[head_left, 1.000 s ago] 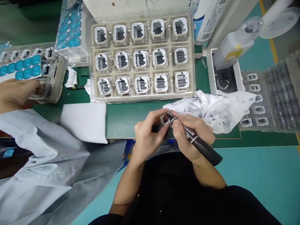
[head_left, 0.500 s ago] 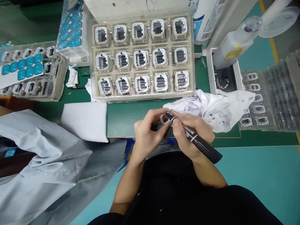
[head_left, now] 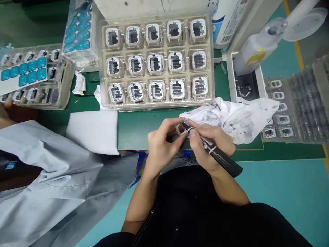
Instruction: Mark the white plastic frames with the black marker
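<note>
Between thumb and fingers my left hand [head_left: 164, 142] grips a small white frame-like part [head_left: 179, 129] near the green table's front edge. A black marker [head_left: 221, 157] is in my right hand [head_left: 212, 145], its dark tip against or just over the part; actual contact is too small to tell. The fingertips of both hands nearly meet around the part. Beyond them lies a clear plastic tray [head_left: 158, 105] with rows of similar white parts [head_left: 157, 91] in its pockets. A crumpled, stained white cloth [head_left: 239, 120] lies just past my right hand.
A folded white cloth [head_left: 94, 132] lies left of my hands. A person's grey sleeve [head_left: 51, 147] reaches in from the left. Blue-square sheets [head_left: 32, 72] rest on another tray [head_left: 64, 91]. A white bottle [head_left: 250, 55] stands in a box [head_left: 232, 82]; stacked trays [head_left: 305, 103] are at right.
My hands, the part and the marker keep nearly the same pose. The marker's rear end has shifted very slightly up and left. The person's sleeve at the left has moved slightly.
</note>
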### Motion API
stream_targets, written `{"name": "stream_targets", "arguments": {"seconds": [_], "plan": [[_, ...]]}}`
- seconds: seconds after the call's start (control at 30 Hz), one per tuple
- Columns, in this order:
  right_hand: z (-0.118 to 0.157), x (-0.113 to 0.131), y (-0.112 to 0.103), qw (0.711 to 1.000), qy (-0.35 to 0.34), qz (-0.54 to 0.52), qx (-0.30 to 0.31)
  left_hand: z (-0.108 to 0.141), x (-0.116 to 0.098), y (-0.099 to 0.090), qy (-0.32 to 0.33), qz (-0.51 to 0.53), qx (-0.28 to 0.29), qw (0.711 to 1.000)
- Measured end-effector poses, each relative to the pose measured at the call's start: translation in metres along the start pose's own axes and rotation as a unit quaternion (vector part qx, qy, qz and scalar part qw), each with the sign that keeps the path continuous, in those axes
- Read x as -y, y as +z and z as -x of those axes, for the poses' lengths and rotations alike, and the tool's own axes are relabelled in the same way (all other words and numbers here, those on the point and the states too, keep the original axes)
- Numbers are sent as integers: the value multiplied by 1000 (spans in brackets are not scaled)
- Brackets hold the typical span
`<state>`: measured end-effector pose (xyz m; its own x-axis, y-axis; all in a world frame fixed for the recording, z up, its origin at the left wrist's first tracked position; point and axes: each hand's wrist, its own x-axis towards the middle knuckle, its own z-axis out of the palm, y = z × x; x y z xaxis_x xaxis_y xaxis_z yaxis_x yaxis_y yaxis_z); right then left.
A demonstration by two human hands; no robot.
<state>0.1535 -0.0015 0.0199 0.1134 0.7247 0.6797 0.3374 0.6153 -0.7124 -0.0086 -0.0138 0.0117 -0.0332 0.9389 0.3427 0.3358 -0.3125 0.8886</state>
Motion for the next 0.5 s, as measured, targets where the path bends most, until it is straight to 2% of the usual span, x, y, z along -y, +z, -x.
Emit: {"name": "stream_targets", "arguments": {"seconds": [0.27,0.5], "plan": [[2,2,-1,1000,15,6,1,1,4,0,4,2,4,1000],[1,-1,2,999,4,-31,-18,-3,-1,0,-51,78,15,996]]}}
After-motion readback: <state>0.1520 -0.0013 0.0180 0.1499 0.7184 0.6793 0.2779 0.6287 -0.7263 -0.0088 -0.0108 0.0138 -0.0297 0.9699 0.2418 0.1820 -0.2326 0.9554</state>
